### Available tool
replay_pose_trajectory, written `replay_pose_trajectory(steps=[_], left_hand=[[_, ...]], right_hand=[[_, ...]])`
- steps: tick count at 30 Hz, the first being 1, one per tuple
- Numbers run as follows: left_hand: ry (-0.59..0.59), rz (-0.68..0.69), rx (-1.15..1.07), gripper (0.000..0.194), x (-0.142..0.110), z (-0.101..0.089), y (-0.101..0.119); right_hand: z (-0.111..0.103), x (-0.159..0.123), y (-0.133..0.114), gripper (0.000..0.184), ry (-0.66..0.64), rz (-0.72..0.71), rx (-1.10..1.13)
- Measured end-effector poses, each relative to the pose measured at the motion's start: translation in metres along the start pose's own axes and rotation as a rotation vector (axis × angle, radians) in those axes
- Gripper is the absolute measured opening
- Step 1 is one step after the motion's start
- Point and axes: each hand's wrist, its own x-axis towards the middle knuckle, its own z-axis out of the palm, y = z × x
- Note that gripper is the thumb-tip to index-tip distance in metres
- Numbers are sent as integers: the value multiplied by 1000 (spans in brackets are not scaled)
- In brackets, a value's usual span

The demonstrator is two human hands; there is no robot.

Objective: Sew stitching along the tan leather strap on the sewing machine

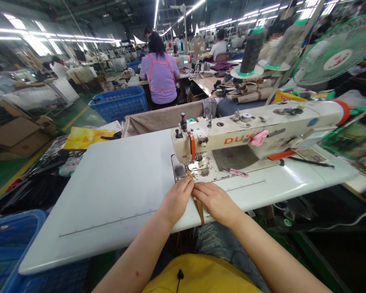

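Note:
A narrow brown strip [199, 208] runs from the needle area of the white sewing machine [215, 136] towards me, and its tail hangs over the table's front edge. My left hand [177, 198] is closed on the strip just in front of the metal needle plate [205, 171]. Right beside it, my right hand [215, 200] presses the same strip, fingers together. Both sets of fingertips meet over it, hiding part of the strip. Thread snips with a pink handle [238, 173] lie on the machine bed to the right.
The white tabletop [118, 183] carries a printed ruler along its front. Blue baskets [122, 105] stand behind and at lower left. A green fan [338, 59] and thread cones [252, 51] rise at right. A person in a purple shirt [161, 79] sits ahead.

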Motion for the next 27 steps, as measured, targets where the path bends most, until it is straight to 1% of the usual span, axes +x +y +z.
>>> replay_pose_trajectory(steps=[5, 10, 13, 15, 19, 24, 27], left_hand=[[14, -62, -31, 43, 2, 1, 1], [36, -89, -50, 48, -2, 6, -2], [33, -69, -49, 47, -8, 12, -6], [44, -65, -25, 42, -11, 18, -12], [33, -30, -1, 42, -12, 30, -24], [94, 36, 17, 47, -14, 34, -31], [72, 39, 11, 51, -16, 36, -35]], right_hand=[[5, 8, 10, 30, 28, -29, -32], [11, 15, 17, 30, 38, -14, -58], [11, 15, 15, 30, 22, -4, -109], [12, 13, 14, 29, -22, -3, -169], [13, 10, 15, 29, -89, -6, -268], [13, 9, 14, 31, -107, -5, -307], [14, 9, 14, 30, -121, -5, -320]])
